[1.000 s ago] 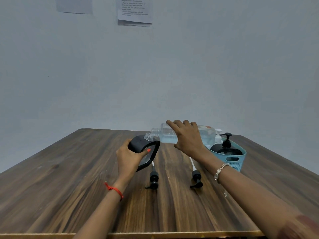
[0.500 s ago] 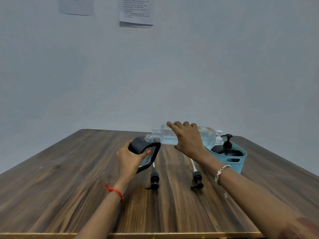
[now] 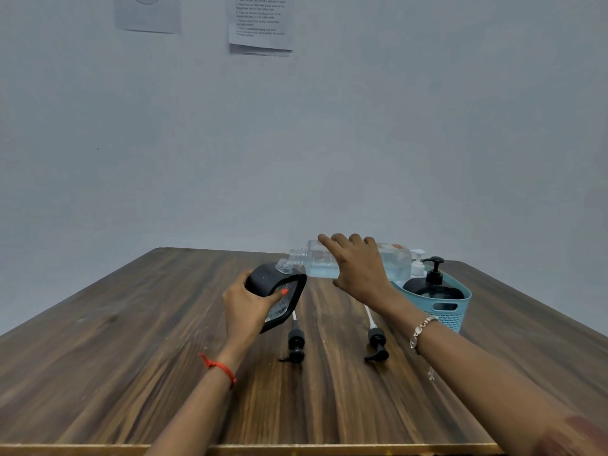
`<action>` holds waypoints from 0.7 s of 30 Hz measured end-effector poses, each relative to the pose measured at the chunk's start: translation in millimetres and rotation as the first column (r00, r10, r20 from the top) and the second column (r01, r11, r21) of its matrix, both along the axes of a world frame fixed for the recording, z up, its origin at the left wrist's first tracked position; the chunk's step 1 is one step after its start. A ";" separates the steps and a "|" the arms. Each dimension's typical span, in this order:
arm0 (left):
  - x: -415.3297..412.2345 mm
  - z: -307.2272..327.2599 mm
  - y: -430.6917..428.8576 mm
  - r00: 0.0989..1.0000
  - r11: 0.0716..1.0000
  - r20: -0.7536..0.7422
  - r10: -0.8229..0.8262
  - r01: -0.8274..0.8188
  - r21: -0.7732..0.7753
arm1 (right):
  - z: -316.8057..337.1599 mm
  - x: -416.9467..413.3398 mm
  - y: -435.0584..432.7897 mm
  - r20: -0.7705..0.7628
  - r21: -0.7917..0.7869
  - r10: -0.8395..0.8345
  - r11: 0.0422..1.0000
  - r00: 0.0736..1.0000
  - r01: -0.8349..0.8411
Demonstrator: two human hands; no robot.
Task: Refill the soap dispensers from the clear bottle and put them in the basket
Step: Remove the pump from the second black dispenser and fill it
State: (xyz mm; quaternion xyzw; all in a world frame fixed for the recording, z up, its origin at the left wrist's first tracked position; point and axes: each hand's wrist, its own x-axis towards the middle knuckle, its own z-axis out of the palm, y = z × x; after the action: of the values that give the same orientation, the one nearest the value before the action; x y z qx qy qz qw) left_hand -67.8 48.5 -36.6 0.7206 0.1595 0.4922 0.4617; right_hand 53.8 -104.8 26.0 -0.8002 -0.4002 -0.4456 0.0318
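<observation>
Spanning the lower frame, wooden table (image 3: 131, 357). Right of centre on it, teal basket (image 3: 457, 311) holding a black pump dispenser (image 3: 432, 287) and a white one (image 3: 418, 263). Right hand (image 3: 357, 268) clamped on clear bottle (image 3: 396, 261), tipped level, mouth at the neck of black dispenser (image 3: 273, 287), which the left hand (image 3: 245, 306) grips tilted. Two loose pump heads (image 3: 296, 343) lie centre frame, on the table.

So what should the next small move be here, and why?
Probably tip the clear bottle a bit further: the right hand holds it nearly level, mouth at the open neck of the black dispenser tilted in the left hand. No stream is discernible.
</observation>
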 end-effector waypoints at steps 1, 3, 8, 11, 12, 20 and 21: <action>-0.5 0.1 0.1 1.000 1.000 0.000 0.001 -0.001 0.000 | 0.1 0.1 0.2 -0.001 0.000 0.003 1.000 1.000 -0.003; -1.1 0.3 0.3 1.000 1.000 0.003 0.000 0.000 0.001 | 0.1 -0.1 0.6 0.000 0.002 0.006 1.000 1.000 -0.006; -2.9 0.6 -0.2 1.000 1.000 0.002 0.006 -0.006 0.002 | -0.6 -0.9 1.2 0.003 -0.006 0.002 1.000 1.000 -0.002; -3.4 0.4 0.1 1.000 1.000 0.001 0.010 -0.010 0.004 | -0.5 -1.7 1.7 0.006 -0.005 -0.008 1.000 1.000 0.008; -3.4 0.3 0.6 1.000 1.000 0.000 0.013 -0.013 0.005 | -0.4 -2.0 2.0 0.005 -0.008 -0.009 1.000 1.000 0.009; -4.0 -1.0 3.2 1.000 1.000 -0.005 0.012 -0.012 -0.003 | -0.6 -5.0 4.3 -0.005 -0.017 -0.017 1.000 1.000 0.017; -4.0 -1.3 3.5 1.000 1.000 -0.007 0.013 -0.013 -0.005 | -0.6 -5.3 4.5 -0.008 -0.018 -0.016 1.000 1.000 0.016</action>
State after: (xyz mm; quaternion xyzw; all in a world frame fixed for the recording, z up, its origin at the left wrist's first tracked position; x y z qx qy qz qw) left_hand -71.9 52.0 -37.9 0.7200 0.1668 0.4923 0.4599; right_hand 48.5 -100.3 25.4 -0.8055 -0.3976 -0.4387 0.0225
